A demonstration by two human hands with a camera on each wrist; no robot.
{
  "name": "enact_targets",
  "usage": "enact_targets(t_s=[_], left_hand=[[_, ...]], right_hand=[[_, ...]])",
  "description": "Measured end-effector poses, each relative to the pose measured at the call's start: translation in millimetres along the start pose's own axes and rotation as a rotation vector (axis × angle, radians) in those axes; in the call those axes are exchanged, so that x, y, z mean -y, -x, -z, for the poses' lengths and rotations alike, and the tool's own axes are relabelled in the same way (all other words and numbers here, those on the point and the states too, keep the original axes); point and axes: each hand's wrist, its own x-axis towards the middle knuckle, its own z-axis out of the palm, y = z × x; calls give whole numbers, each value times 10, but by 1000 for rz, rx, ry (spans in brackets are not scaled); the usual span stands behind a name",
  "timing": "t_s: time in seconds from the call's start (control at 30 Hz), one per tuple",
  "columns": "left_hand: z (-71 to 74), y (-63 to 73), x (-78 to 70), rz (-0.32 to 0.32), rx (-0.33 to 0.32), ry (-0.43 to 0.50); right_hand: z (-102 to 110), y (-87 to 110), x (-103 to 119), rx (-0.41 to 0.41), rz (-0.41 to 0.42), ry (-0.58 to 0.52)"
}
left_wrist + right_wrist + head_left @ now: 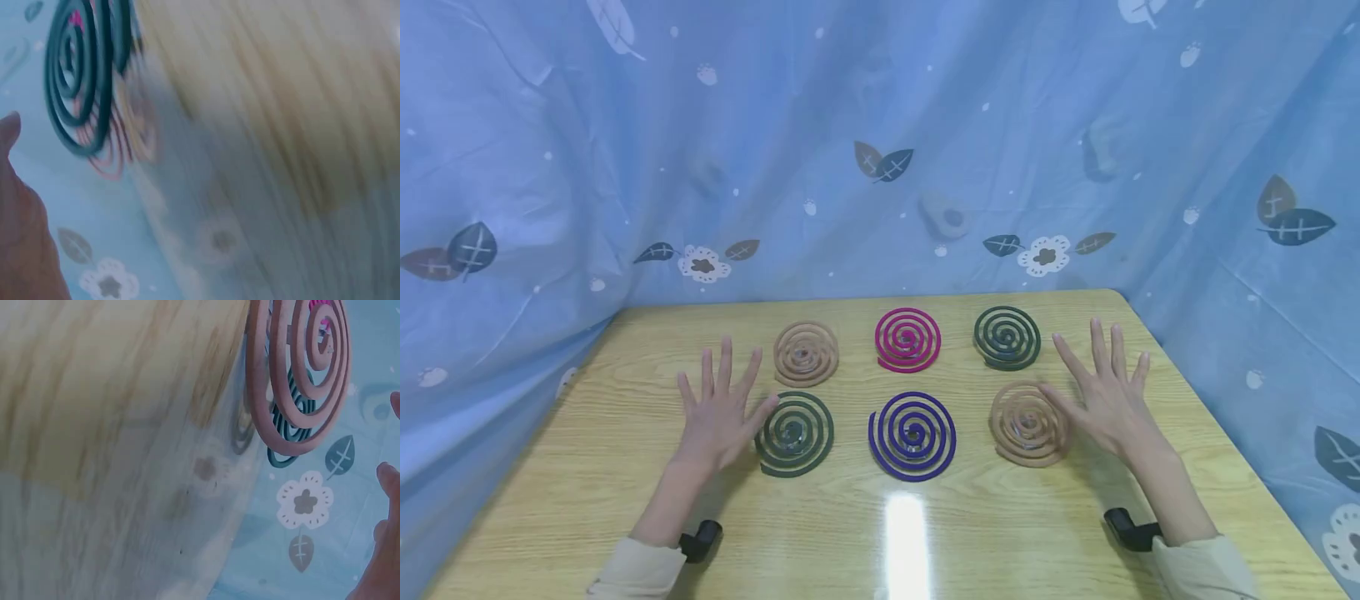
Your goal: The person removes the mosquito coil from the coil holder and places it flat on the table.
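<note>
Two rows of mosquito coils stand on the wooden table, seemingly raised on small supports. In the back row are a tan coil (806, 326), a magenta coil (907, 311) and a dark green coil (1007, 309). The front row has a green coil (826, 433), a purple coil (950, 437) and another tan coil (1028, 462). My left hand (715, 425) is spread with straight fingers, its thumb beside the front green coil. With fingers fanned out, my right hand (1108, 408) has its thumb near the front tan coil. Neither hand holds anything; whether the thumbs touch the coils I cannot tell.
A blue curtain (805, 125) with leaves and flowers hangs behind and along both sides of the wooden table (820, 542). Black straps with small black devices (702, 540) sit at both wrists. A bright reflection lies on the table's front middle.
</note>
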Motion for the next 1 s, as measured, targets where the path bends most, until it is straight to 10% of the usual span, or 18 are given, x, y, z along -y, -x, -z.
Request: enact_targets(t_s=[1.0], left_hand=[[-253,-25,-1695,-488,-94,411]], right_hand=[[111,284,-54,58,210,-199]])
